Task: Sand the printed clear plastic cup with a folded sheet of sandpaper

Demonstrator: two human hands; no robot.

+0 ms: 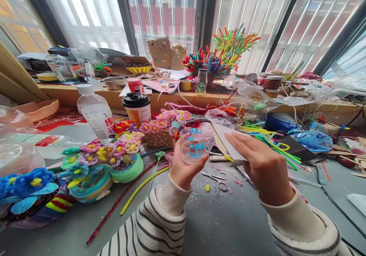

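My left hand (183,166) is closed around a clear plastic cup (196,147) with blue print, held above the middle of the desk. Close by on the right, my right hand (265,164) grips a stiff white card (225,140), its fingers stretched along the top face. The thumb side of that grip is hidden. Under both hands lie small metal scissors (219,181), a yellow scrap (207,188) and scattered glitter and pink bits. Left of the cup stands a basket (160,138) of pink fuzzy flowers. A green pipe-cleaner flower (160,155) lies near my left wrist.
At left are pipe-cleaner flower pots (90,183), a plastic bottle (95,113) and a lidded coffee cup (137,109). Loose green and yellow pipe cleaners (265,134) spread behind my right hand. A black cable (328,197) runs down the right. A cluttered wooden ledge (168,98) borders the windows.
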